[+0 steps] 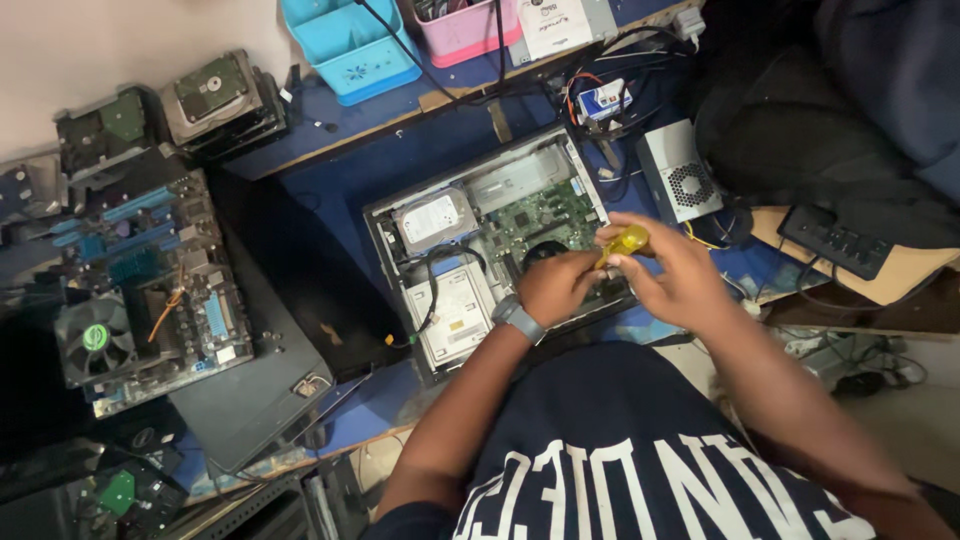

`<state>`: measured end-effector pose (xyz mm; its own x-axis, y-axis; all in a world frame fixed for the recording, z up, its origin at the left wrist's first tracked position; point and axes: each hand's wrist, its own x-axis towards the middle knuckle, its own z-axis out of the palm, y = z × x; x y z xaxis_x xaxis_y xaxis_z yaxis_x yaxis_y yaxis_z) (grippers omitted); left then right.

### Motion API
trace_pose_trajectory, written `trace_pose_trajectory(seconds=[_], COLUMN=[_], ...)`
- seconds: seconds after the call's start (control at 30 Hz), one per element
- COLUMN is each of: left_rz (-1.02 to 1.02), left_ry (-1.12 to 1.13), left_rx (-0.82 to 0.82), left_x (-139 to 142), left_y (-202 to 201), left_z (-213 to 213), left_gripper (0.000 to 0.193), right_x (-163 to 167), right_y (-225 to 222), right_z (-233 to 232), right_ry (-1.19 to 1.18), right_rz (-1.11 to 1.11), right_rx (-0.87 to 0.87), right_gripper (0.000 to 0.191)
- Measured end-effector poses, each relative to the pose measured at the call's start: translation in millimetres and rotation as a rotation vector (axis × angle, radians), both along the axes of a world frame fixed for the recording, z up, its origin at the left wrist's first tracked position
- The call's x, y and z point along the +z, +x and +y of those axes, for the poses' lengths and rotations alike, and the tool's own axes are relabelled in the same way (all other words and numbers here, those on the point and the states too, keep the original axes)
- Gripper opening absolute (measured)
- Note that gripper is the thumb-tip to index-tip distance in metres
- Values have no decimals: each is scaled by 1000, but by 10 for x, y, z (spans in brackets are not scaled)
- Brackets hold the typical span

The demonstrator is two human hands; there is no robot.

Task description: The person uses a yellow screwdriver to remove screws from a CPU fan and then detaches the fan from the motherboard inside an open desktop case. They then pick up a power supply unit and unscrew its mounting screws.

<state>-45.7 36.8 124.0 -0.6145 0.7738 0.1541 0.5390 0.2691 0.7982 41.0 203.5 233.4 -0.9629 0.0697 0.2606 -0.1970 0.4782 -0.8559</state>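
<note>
The right hand (672, 272) grips a yellow-handled screwdriver (624, 243), its shaft angled down-left into the open computer case (497, 245) on the surface. The left hand (553, 286), fingers curled, steadies the hidden tip just beside it.

To my left a bare blue motherboard (150, 280) lies flat, its round cooler fan (92, 338) at the near end. Beyond it, loose hard drives (215, 95) sit stacked by the wall. A dark flat case panel (262, 385) lies beside the motherboard. At the far edge of the blue table (330, 190) I see a light blue plastic tray (350, 45) just beside a pink box (462, 30). To my right stands a small grey power supply (680, 178), with a black keypad-like device (835, 240) further right.
</note>
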Motion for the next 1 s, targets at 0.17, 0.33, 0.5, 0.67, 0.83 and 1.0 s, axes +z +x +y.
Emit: trace_pose_trajectory(seconds=[0.17,0.33,0.5,0.67,0.83,1.0], left_rz=[-6,23,30,-54,-13,-7], left_ry=[-18,-7,10,-39,2,64], left_rx=[22,33,65,107,70,-24], left_x=[-45,-94,-135,-131,-128,-234], left_y=[-1,-10,5,58,63,87], left_z=[-16,-3,-1,18,-2,-27], left_gripper=[26,28,24,25,20,17], right_x=[-26,7,60,-220,-639,-569], right_y=[-4,-24,-11,19,-50,-451], right_z=[-4,-25,-21,-320,-468,169], right_ry=[20,22,6,-494,-588,-605], right_rz=[-11,9,15,183,261,-162], right_rx=[14,25,63,-28,-208,732], right_gripper=[45,44,43,27,21,48])
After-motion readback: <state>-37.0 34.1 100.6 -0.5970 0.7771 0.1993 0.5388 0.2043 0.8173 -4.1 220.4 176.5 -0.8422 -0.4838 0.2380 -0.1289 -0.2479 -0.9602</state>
